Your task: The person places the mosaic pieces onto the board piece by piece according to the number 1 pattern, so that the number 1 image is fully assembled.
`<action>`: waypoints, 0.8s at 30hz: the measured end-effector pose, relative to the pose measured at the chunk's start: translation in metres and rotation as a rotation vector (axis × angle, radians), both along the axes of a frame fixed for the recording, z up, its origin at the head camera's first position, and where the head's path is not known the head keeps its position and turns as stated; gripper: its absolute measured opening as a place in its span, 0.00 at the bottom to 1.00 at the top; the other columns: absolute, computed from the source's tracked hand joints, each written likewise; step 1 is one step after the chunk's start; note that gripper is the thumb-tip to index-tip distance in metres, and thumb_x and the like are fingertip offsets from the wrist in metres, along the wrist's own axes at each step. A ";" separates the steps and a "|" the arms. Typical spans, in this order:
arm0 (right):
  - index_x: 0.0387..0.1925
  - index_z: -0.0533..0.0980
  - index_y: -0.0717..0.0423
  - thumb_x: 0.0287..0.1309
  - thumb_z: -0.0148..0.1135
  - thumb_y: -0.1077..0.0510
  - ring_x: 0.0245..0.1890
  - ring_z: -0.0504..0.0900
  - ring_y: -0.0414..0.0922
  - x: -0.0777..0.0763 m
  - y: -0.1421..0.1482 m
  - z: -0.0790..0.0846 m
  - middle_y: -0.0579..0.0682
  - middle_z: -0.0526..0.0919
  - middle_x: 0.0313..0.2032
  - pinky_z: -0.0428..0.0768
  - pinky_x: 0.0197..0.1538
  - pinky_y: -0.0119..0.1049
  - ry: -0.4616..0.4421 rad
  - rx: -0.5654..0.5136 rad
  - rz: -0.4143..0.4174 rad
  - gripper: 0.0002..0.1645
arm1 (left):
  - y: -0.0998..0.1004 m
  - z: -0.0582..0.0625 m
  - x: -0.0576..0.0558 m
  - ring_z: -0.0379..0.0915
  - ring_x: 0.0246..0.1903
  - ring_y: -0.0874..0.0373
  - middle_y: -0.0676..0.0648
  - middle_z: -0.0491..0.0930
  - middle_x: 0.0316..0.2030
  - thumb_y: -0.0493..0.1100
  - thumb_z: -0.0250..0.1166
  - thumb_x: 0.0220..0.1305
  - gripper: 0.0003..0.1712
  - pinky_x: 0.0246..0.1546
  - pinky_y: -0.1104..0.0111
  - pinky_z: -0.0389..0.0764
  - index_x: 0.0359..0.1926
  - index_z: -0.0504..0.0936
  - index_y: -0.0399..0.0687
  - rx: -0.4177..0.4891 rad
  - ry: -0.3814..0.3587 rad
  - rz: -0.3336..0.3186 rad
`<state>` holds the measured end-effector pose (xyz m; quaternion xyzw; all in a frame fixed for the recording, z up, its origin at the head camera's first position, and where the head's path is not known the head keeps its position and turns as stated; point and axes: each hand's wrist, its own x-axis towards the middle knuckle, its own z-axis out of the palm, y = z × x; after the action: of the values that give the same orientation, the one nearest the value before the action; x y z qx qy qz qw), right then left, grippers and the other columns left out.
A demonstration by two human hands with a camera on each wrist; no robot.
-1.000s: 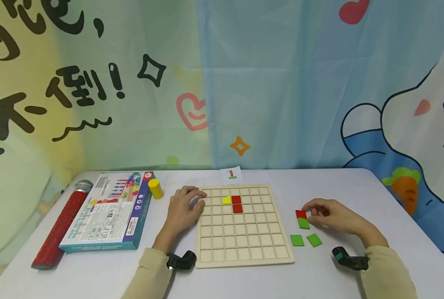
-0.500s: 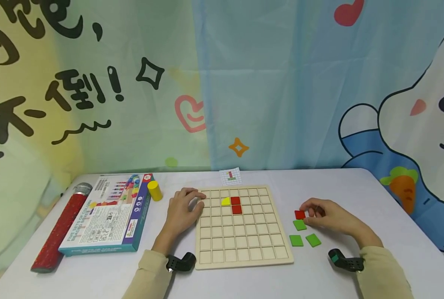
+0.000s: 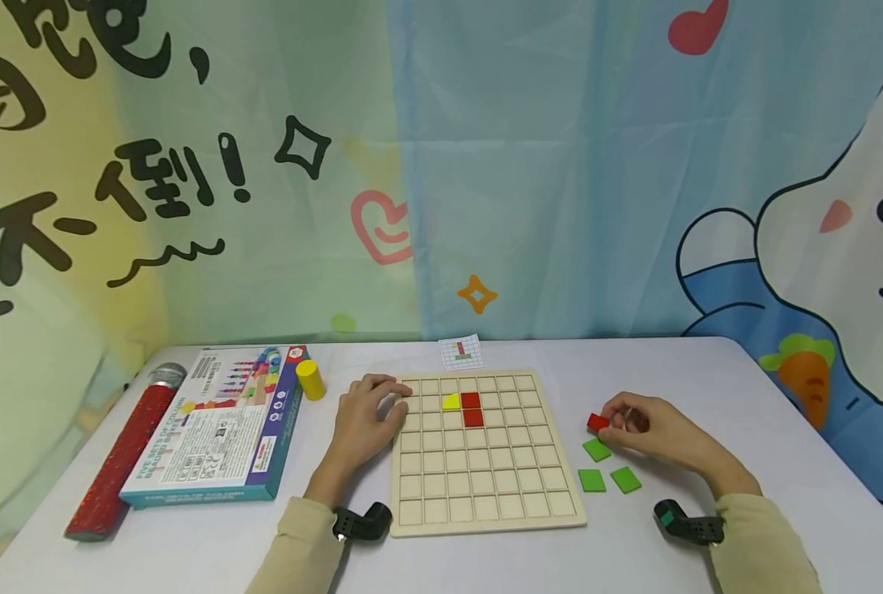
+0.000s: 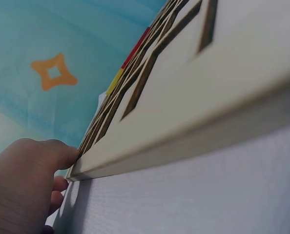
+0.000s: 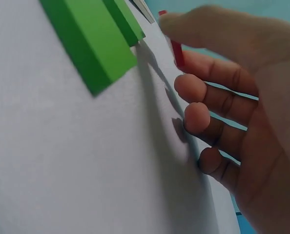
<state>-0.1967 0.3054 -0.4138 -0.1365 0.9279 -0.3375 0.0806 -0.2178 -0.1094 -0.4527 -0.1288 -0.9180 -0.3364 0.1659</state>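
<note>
My right hand (image 3: 648, 421) pinches a small red square tile (image 3: 597, 423) between thumb and fingertips, right of the board. In the right wrist view this red tile (image 5: 177, 52) shows edge-on, partly hidden by the thumb, with the other fingers loosely bent. Just below the hand lie several green square tiles (image 3: 592, 480). My left hand (image 3: 361, 422) rests at the upper left edge of the wooden grid board (image 3: 488, 528), a fingertip right at its rim in the left wrist view. Two red tiles (image 3: 473, 417) and a yellow piece with a slanted side (image 3: 451, 402) sit in its cells.
Behind the board lies a small pattern card (image 3: 460, 352). A flat printed box (image 3: 211, 429), a yellow cylinder (image 3: 310, 379) and a red tube with a silver end (image 3: 122, 462) are on the left. A printed curtain (image 3: 516, 165) hangs behind the white table (image 3: 486, 569).
The red tile, earlier lying against a green tile, is now tilted up in my right fingers. That green tile has shifted slightly. My left hand stays at the board's edge.
</note>
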 end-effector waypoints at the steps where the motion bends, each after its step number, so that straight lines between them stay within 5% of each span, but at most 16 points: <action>1: 0.41 0.74 0.54 0.54 0.65 0.48 0.28 0.68 0.36 0.000 0.000 0.000 0.47 0.72 0.29 0.67 0.30 0.29 0.007 -0.003 0.001 0.18 | 0.000 0.000 0.000 0.70 0.49 0.48 0.46 0.77 0.50 0.43 0.64 0.58 0.09 0.43 0.58 0.63 0.41 0.84 0.56 -0.001 0.002 0.000; 14: 0.41 0.75 0.51 0.54 0.65 0.48 0.25 0.68 0.37 0.000 -0.016 -0.002 0.47 0.72 0.25 0.66 0.28 0.30 0.061 -0.026 -0.011 0.16 | 0.000 0.001 0.001 0.69 0.50 0.48 0.46 0.77 0.51 0.44 0.63 0.59 0.09 0.43 0.58 0.63 0.42 0.84 0.56 0.004 -0.004 0.000; 24: 0.45 0.75 0.50 0.55 0.65 0.48 0.26 0.68 0.36 -0.003 -0.028 -0.007 0.46 0.74 0.31 0.66 0.27 0.29 0.073 0.019 -0.003 0.18 | 0.000 -0.001 -0.001 0.70 0.50 0.48 0.46 0.77 0.51 0.44 0.63 0.59 0.09 0.44 0.57 0.63 0.42 0.84 0.56 0.005 -0.001 0.001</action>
<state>-0.1997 0.2771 -0.4203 -0.1467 0.9335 -0.3237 0.0474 -0.2185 -0.1098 -0.4533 -0.1280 -0.9173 -0.3386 0.1659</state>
